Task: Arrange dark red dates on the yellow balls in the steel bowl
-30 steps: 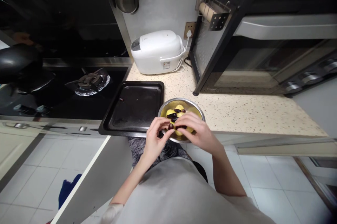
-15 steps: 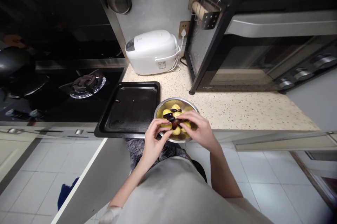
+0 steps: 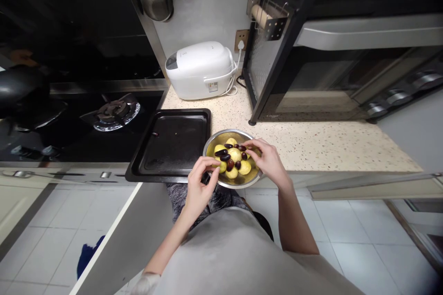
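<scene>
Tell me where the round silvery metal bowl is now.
In the head view, the bowl is just below centre, right of the black rectangular tray, between the left hand and right hand.

A round, shiny silver-coloured metal bowl (image 3: 221, 136) sits upright at the near edge of the speckled cream stone bench (image 3: 321, 145). Inside lie several round yellow pieces (image 3: 245, 167), one in the middle with others loosely ringed about it. Smooth, glossy dark purple oval pieces (image 3: 221, 152) lie on and among them, two longer ones toward the left. A rounder reddish-brown piece (image 3: 230, 165) rests just near of the middle yellow one.
</scene>
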Demonstrator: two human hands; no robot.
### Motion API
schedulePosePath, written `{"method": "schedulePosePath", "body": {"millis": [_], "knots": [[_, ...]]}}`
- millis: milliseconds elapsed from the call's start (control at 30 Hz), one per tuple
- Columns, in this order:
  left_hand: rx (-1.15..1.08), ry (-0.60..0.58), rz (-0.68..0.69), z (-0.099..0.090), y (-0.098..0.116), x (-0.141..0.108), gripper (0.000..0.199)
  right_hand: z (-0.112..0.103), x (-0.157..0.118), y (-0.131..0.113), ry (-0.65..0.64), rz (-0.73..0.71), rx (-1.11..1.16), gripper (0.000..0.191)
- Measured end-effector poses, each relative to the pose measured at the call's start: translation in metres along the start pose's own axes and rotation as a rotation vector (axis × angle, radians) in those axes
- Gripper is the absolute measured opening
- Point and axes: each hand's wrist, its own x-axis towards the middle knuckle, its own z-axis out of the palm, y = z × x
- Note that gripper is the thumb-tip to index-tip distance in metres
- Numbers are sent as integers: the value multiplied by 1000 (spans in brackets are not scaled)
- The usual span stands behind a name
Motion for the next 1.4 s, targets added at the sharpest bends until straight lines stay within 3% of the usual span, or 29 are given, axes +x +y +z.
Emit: {"method": "schedulePosePath", "body": {"millis": [167,433,667,800,933,1067,1200,1400], "knots": [[37,10,25,-7,-3,5,10,-2,1,2,-9,1,12,18],[128,174,14,-43,-19,19,9,0,5,3,3,5,50,15],[197,203,12,-60,-26,25,11,-2,4,6,-47,43,85,17],[336,216,29,-89,-48,42,15,-6,4,9,-55,43,88,19],[671,147,-27,-136,-84,67,26,-7,5,13,-51,47,66,21],[995,-42,-170,-171,-111,89,44,-5,5,13,-55,47,75,22],[1044,-124,-183,-177,-117,101,47,-2,5,10,-52,32,85,19],[1258,-162,-266,-174,-110,110,36,-1,8,7,-43,-17,103,17]]}}
